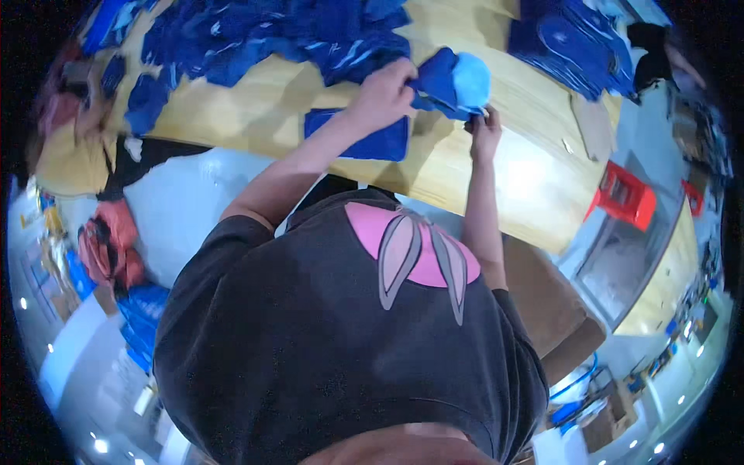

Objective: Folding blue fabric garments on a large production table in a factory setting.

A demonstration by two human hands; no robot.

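Between my two hands is a cloth piece (470, 81), part dark blue and part light blue, raised a little over the wooden table (263, 93). My left hand (385, 94) has its fingers closed on its dark left edge. From below, my right hand (485, 130) pinches the lower right corner, near the light blue part. Under my left forearm lies a flat dark blue cloth panel (394, 139) near the table's front edge. A wide heap of dark blue cloth pieces (256, 39) spreads just beyond my left hand.
Another stack of dark blue cloth (573, 46) lies at the far right. A beige flat piece (590, 128) rests by the table's right end, with a red plastic stool (626, 195) beyond it. A brown box (542, 298) stands by my right side. Another person (77, 147) is at the left.
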